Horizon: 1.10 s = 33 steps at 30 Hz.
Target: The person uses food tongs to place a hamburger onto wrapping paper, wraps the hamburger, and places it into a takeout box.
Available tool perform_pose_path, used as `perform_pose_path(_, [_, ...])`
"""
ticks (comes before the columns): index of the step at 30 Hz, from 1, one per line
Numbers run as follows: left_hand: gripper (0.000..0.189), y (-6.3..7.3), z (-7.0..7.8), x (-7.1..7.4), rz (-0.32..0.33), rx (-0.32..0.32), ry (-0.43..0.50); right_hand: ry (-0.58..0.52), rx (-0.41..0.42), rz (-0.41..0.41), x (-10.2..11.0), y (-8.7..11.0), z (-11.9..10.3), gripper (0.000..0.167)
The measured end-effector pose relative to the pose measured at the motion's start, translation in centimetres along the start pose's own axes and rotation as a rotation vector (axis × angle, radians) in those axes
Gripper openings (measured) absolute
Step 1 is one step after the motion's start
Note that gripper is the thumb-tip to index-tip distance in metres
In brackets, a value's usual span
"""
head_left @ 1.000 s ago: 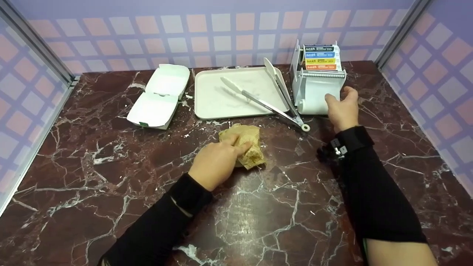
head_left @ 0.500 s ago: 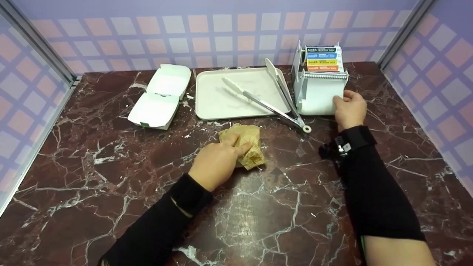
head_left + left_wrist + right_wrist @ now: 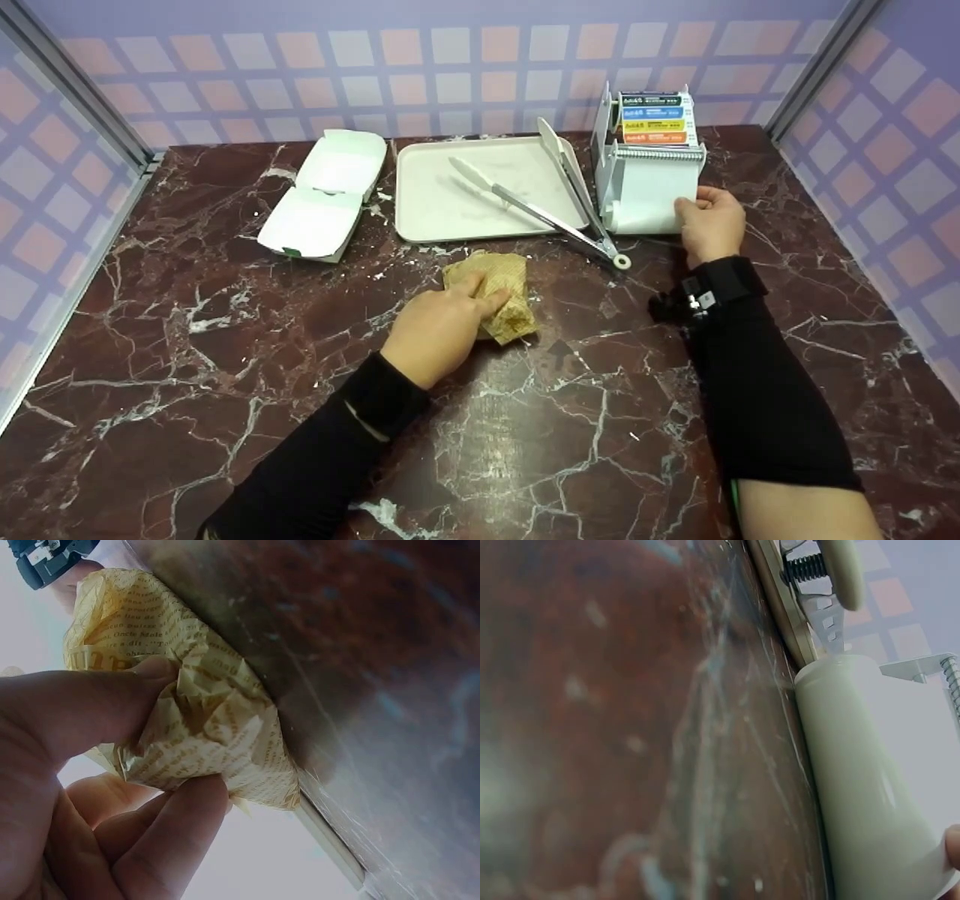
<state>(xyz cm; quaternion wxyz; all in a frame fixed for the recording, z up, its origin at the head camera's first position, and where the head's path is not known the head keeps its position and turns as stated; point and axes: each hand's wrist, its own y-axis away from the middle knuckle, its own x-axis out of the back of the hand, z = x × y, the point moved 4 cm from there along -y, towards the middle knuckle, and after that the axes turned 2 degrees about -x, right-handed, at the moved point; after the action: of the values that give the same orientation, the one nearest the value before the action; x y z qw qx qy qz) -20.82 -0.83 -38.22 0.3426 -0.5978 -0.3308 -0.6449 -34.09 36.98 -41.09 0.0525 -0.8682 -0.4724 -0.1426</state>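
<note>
My left hand (image 3: 439,330) pinches the folded end of a paper-wrapped bundle (image 3: 499,292) in the middle of the table. Brown lettering covers its crumpled yellowish wrapping paper (image 3: 217,682) in the left wrist view, where thumb and fingers grip it from both sides; the contents are hidden. At the back right, my right hand (image 3: 712,223) pinches the right edge of a wide white label strip (image 3: 652,199) that hangs from the label dispenser (image 3: 652,120). The right wrist view shows the strip's lower end curled into a roll (image 3: 862,780), with a thumb (image 3: 952,846) at its edge.
A beige tray (image 3: 424,217) lies behind the bundle. Metal tongs (image 3: 547,217) rest across it, their ringed end overhanging towards me. Further left lies an opened white takeaway box (image 3: 311,221). Tiled panels (image 3: 450,52) wall the marble table (image 3: 300,435) at the back and sides.
My right hand has shifted right, from in front of the label strip to its right edge, and its fingers have closed on it. The left hand and the bundle stay in place.
</note>
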Motion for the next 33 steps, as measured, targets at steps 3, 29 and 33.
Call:
perform_pose_path(3, [0.062, -0.02, 0.00, 0.03, -0.002, 0.003, 0.005, 0.012, 0.003, 0.001, 0.03, -0.01, 0.02, 0.043])
perform_pose_path(29, [0.064, -0.05, 0.05, 0.04, -0.024, 0.014, 0.046, -0.209, 0.000, -0.064, -0.67, 0.27, -0.07, 0.019])
perform_pose_path(33, [0.063, -0.03, 0.01, 0.00, -0.016, 0.014, 0.039, -0.156, -0.004, -0.084, -0.75, 0.29, 0.10, 0.013])
